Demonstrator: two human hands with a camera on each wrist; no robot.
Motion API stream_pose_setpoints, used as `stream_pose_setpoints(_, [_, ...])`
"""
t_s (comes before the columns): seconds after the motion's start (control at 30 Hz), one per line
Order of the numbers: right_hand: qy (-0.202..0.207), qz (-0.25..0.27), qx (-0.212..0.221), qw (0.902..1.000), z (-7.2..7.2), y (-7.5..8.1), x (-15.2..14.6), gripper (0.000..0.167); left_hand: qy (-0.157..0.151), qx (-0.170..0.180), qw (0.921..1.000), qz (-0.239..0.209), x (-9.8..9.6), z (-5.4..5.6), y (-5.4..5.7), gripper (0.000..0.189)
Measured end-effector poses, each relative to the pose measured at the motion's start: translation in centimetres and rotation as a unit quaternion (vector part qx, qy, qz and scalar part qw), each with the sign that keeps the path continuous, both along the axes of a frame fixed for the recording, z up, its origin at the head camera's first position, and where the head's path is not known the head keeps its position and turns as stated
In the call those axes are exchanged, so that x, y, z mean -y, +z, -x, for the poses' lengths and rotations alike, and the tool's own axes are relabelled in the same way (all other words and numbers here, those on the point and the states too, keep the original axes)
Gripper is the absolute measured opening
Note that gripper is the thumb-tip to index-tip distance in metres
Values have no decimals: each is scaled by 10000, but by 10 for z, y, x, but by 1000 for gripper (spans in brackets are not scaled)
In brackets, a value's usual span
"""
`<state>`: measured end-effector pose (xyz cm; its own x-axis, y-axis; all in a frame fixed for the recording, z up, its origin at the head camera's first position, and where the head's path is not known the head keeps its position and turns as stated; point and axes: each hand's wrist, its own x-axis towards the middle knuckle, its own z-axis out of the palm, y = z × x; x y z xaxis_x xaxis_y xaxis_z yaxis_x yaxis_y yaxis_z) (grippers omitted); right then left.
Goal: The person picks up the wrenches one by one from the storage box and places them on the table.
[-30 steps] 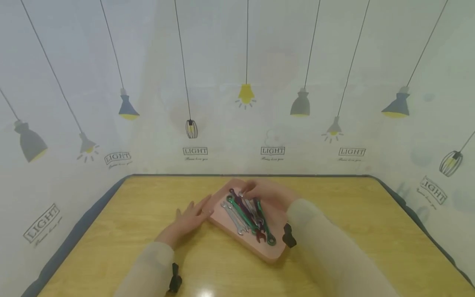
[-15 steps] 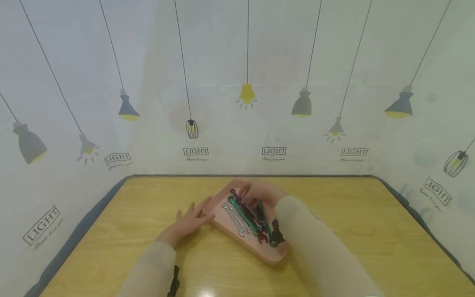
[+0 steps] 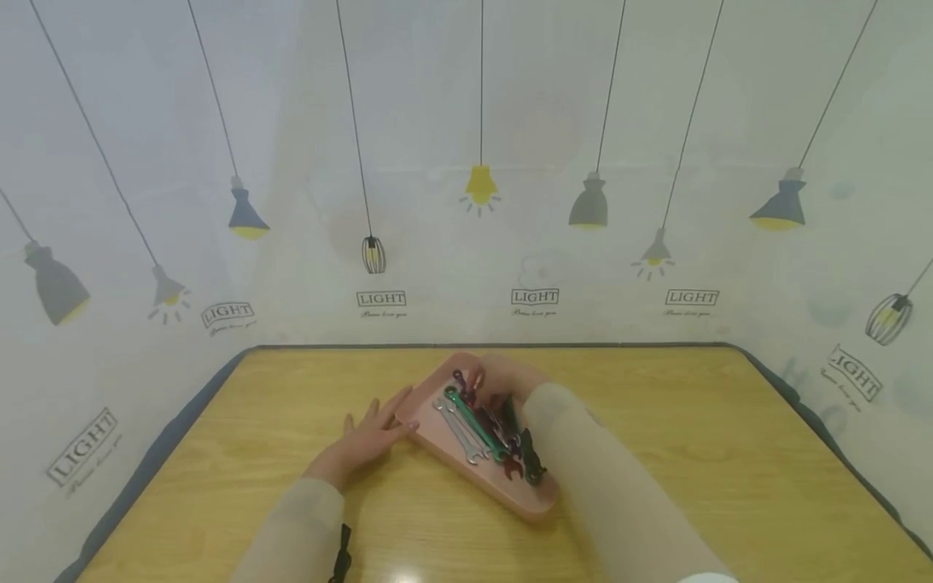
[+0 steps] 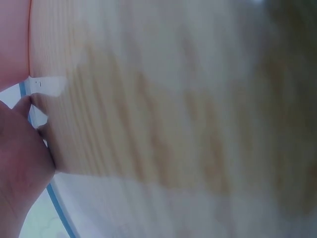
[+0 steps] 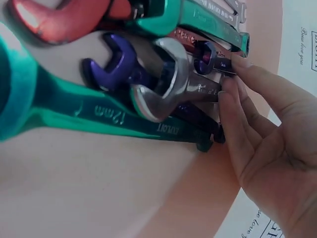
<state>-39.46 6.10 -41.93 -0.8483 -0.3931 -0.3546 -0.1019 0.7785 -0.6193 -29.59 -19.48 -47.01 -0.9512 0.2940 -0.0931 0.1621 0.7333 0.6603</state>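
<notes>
Green wrenches (image 5: pixel 124 120), a red wrench (image 5: pixel 69 22) and a silver wrench (image 5: pixel 190 85) crowd the pink tray (image 5: pixel 89 183). Its far corner lies near the bench's (image 3: pixel 729 429) back edge; bench spreads either side. The left grip (image 3: pixel 368 441), fingers extended, touches the tray's rim. The right grip (image 5: pixel 277 153), nearly closed, pinches a small purple wrench (image 5: pixel 221 64) inside.

- Your head view is flatly lit and hazy, so the printed wall (image 3: pixel 430 121) looks washed out.
- You get a small bright glare spot (image 3: pixel 404 576) at the near edge of the table (image 3: pixel 408 518).
- The outermost painted lamps (image 3: pixel 58 283) lean towards your left and right edges.
- Your left-wrist view shows pale sheen and heavy blur across the table.
- Your right-wrist view is sharper: the silver wrench (image 5: pixel 187 85) carries white highlights, and lettering on the green wrench (image 5: pixel 89 113) reads clearly.
</notes>
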Motion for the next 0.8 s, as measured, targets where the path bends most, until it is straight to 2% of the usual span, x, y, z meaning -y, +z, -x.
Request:
stream_pose_setpoints(0.23, [-58, -86, 129, 9999, 0, 1, 1, 28, 15, 124, 9998, 121, 0, 4, -2, 79])
stream_pose_setpoints(0.5, [130, -3, 296, 9995, -12, 9, 1, 23, -27, 321, 9994, 90, -1, 0, 11, 73])
stream_pose_setpoints(0.7, [425, -126, 303, 9986, -17, 10, -2, 30, 2, 283, 9996, 92, 1, 6, -1, 75])
stream_pose_setpoints(0.8, [551, -95, 307, 9980, -23, 14, -3, 33, -23, 275, 9995, 128, 1, 6, 0, 76])
